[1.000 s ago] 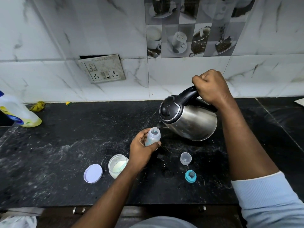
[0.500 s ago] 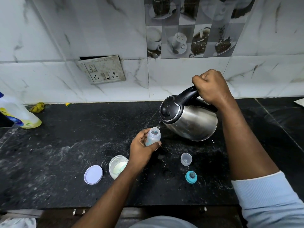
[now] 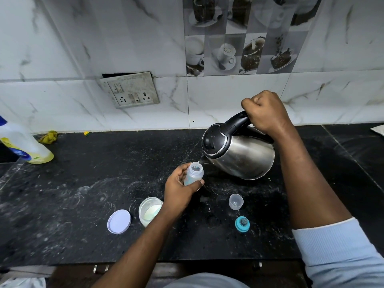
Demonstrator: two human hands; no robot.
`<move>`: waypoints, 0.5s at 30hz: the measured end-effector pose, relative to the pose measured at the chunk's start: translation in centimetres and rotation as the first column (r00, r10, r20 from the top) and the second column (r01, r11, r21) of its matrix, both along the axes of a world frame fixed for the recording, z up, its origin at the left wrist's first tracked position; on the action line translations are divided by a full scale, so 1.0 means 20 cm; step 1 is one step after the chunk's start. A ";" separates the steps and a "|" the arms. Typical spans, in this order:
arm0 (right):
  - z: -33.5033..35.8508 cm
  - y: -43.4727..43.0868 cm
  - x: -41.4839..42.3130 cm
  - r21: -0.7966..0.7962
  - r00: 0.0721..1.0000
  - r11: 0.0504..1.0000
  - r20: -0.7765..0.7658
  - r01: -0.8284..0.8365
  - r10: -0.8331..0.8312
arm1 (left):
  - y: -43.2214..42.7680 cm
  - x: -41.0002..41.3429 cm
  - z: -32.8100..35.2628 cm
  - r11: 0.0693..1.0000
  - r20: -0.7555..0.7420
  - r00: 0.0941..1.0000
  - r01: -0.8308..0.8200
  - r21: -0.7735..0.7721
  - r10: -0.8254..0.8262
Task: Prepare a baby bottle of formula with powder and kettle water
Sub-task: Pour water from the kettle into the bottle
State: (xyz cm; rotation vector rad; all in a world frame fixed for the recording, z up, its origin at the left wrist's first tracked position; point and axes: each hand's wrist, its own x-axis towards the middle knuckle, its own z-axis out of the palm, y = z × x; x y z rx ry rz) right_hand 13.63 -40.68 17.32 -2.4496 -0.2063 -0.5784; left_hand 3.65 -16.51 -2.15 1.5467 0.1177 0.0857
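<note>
My left hand (image 3: 181,188) grips a small clear baby bottle (image 3: 193,173), open at the top and tilted slightly, just above the black counter (image 3: 83,183). My right hand (image 3: 266,113) is closed around the black handle of a steel kettle (image 3: 239,154), tipped left so its spout touches the bottle's mouth. An open jar of pale formula powder (image 3: 150,210) stands by my left wrist, its white lid (image 3: 119,221) lying flat to the left. A clear bottle cap (image 3: 236,201) and the teal nipple ring (image 3: 242,224) sit on the counter to the right.
A white and yellow plastic bottle (image 3: 22,146) stands at the far left by the wall. A yellow rag (image 3: 48,136) lies at the wall's base. A switch plate (image 3: 130,90) is mounted on the marble tiles. The counter's front edge runs below my forearms.
The kettle stays tipped over the bottle and both hands hold almost the same pose; only the view has shifted slightly.
</note>
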 end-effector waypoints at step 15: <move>-0.03 -0.01 -0.02 0.028 1.000 1.000 -0.006 -0.006 0.007 | -0.01 -0.03 0.02 1.000 0.015 1.000 0.026 -0.008 -0.026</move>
